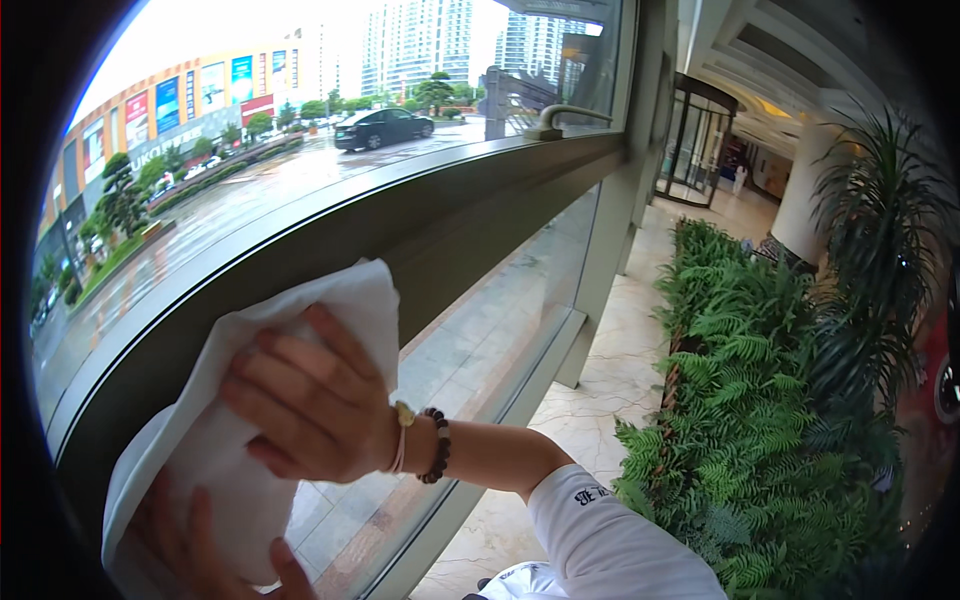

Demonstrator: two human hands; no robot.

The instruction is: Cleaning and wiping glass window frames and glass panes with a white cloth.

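A white cloth [355, 290] lies bunched against the dark metal rail [500, 205] of a glazed window. My right hand [310, 390], with two bracelets at the wrist, presses on the cloth, its fingers slightly bent and holding it to the rail. My left hand [205, 545] is lower at the left, fingers on the lower part of the cloth, partly hidden in shadow and folds. A metal window handle [555, 120] sits farther along the frame, above the rail.
Below the rail is a glass pane [480, 340]. To the right, a marble floor [600, 400] runs beside dense ferns [740, 400] and a tall plant [870, 230]. A white column [800, 200] and a revolving door [700, 140] stand farther back. Outside are a wet road, a car and buildings.
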